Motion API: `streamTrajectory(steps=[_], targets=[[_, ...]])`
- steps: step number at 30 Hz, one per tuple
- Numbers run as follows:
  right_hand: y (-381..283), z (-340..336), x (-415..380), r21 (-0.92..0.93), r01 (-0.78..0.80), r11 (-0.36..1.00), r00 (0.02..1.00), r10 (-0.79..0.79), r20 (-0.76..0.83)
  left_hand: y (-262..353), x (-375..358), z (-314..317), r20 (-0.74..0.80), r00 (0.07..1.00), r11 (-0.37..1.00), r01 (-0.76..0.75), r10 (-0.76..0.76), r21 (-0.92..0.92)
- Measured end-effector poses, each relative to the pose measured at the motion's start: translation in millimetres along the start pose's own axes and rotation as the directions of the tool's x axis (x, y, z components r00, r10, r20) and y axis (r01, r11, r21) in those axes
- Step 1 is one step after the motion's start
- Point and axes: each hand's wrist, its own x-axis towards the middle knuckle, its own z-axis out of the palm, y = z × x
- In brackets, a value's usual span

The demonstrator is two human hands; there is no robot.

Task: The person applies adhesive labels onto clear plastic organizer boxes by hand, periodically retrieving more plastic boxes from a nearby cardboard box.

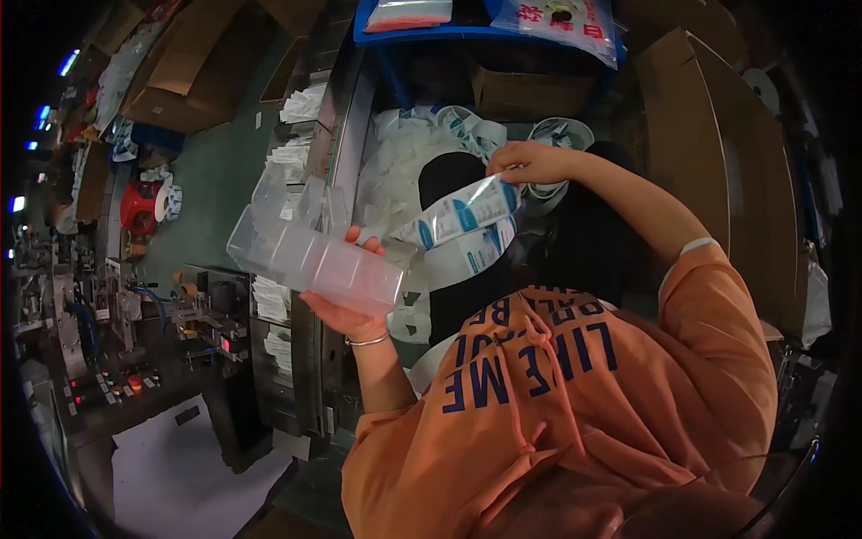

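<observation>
My left hand [352, 313] holds a long clear plastic tray [310, 258] with several compartments, tilted and raised in front of me. My right hand [530, 163] grips the top of two clear packets with blue and white print [467, 216], which hang beside the tray's right end. Below the hands lies a heap of white packets [395, 171] in a bin.
A conveyor [337, 135] with stacked white packets runs along the left. A machine with a control panel [108, 377] stands at lower left. Cardboard boxes [530, 90] and a blue shelf [467, 31] sit ahead; a large cardboard box [727, 162] is on the right.
</observation>
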Motion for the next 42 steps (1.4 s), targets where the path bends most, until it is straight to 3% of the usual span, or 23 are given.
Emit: streamTrajectory(steps=[2, 4, 5, 6, 8, 10, 12, 13, 14, 16, 18, 19, 21, 22, 24, 26, 28, 31, 32, 35, 38, 40, 42], targets=[[15.8, -4.3, -25.9, -0.087, -0.078, 0.993, 0.997, 0.075, -0.034, -8.6, -3.6, -10.5, 0.022, 0.998, 0.998, 0.057, -0.057, 0.018], [34.9, 2.1, -41.7, -0.374, -0.323, 0.869, 0.931, 0.22, -0.291, -19.6, -10.8, -13.2, -0.076, 0.994, 0.993, 0.089, -0.084, 0.076], [43.5, 17.8, -43.5, -0.569, -0.421, 0.706, 0.824, 0.035, -0.566, -26.8, -14.9, -12.8, -0.17, 0.98, 0.983, 0.128, -0.105, 0.133], [37.6, 24.2, -45.9, -0.566, -0.425, 0.707, 0.823, 0.042, -0.566, -36.8, -19.6, -9.9, -0.174, 0.979, 0.982, 0.134, -0.111, 0.131], [11.0, 41.6, -41.4, -0.36, -0.049, 0.932, 0.802, -0.179, -0.57, -62.0, -31.5, -1.9, -0.408, 0.913, 0.951, 0.128, -0.002, 0.282], [-18.7, 84.2, -41.2, -0.389, 0.194, 0.901, 0.821, -0.366, -0.438, -85.2, -44.2, -7.4, -0.43, 0.902, 0.952, 0.169, -0.044, 0.256], [-20.2, 120.7, -39.5, -0.272, 0.172, 0.947, 0.778, -0.3, -0.552, -93.1, -46.7, -7.2, -0.441, 0.893, 0.95, 0.214, -0.096, 0.228], [-13.1, 133.2, -37.2, -0.241, 0.065, 0.968, 0.7, -0.217, -0.681, -94.9, -44.8, -2.2, -0.472, 0.88, 0.943, 0.199, -0.053, 0.266], [-4.9, 141.7, -39.7, -0.24, 0.057, 0.969, 0.697, -0.211, -0.686, -97.5, -42.9, 0.6, -0.5, 0.866, 0.935, 0.181, -0.003, 0.307], [-6.6, 155.1, -41.8, 0.068, -0.032, 0.997, 0.665, 0.072, -0.743, -88.6, -46.4, -15.5, -0.5, 0.866, 0.925, 0.192, -0.001, 0.33], [-10.0, 154.4, -54.5, 0.136, -0.102, 0.985, 0.738, 0.167, -0.654, -80.2, -45.9, -27.8, -0.494, 0.869, 0.911, 0.192, 0.014, 0.364], [-25.2, 140.1, -62.7, -0.012, -0.232, 0.973, 0.852, 0.198, -0.485, -78.1, -45.3, -29.8, -0.517, 0.856, 0.912, 0.205, 0.009, 0.355], [-32.7, 123.9, -72.9, -0.333, -0.23, 0.914, 0.917, 0.089, -0.389, -74.6, -46.4, -36.8, -0.548, 0.836, 0.913, 0.211, 0.017, 0.35], [-37.4, 114.2, -66.6, -0.335, -0.221, 0.916, 0.921, 0.083, -0.38, -75.0, -44.7, -43.3, -0.606, 0.795, 0.907, 0.228, 0.037, 0.355], [-48.0, 95.8, -40.9, -0.356, 0.054, 0.933, 0.757, -0.271, -0.595, -79.0, -44.3, -54.4, -0.662, 0.747, 0.903, 0.236, 0.068, 0.359], [-49.4, 93.5, -25.7, -0.395, 0.113, 0.912, 0.788, -0.324, -0.523, -82.3, -41.7, -60.9, -0.668, 0.744, 0.951, 0.206, 0.001, 0.231], [-36.4, 104.5, -16.1, -0.513, -0.023, 0.858, 0.887, -0.22, -0.406, -84.8, -39.8, -57.6, -0.653, 0.757, 0.948, 0.187, 0.028, 0.257], [-29.3, 137.5, -49.5, -0.322, -0.355, 0.878, 0.826, 0.132, -0.548, -88.8, -29.1, -36.9, -0.612, 0.79, 0.949, 0.157, 0.045, 0.272], [-22.7, 146.0, -60.1, -0.304, -0.464, 0.832, 0.821, 0.276, -0.5, -88.6, -25.7, -26.2, -0.586, 0.81, 0.953, 0.155, 0.028, 0.261], [-25.9, 140.3, -67.2, -0.26, -0.392, 0.882, 0.743, 0.137, -0.655, -92.4, -17.9, -11.1, -0.558, 0.83, 0.955, 0.182, -0.021, 0.235], [-64.6, 109.4, -36.7, -0.271, -0.052, 0.961, 0.764, -0.136, -0.63, -99.5, -12.1, -21.1, -0.538, 0.842, 0.945, 0.204, -0.037, 0.256], [-53.7, 113.5, -25.9, -0.298, -0.063, 0.952, 0.778, -0.14, -0.612, -105.4, -7.7, -24.5, -0.52, 0.853, 0.947, 0.201, -0.043, 0.252], [-33.9, 119.3, -26.1, -0.405, -0.128, 0.905, 0.867, -0.096, -0.488, -107.4, 0.0, -23.3, -0.498, 0.866, 0.951, 0.189, -0.043, 0.246]])
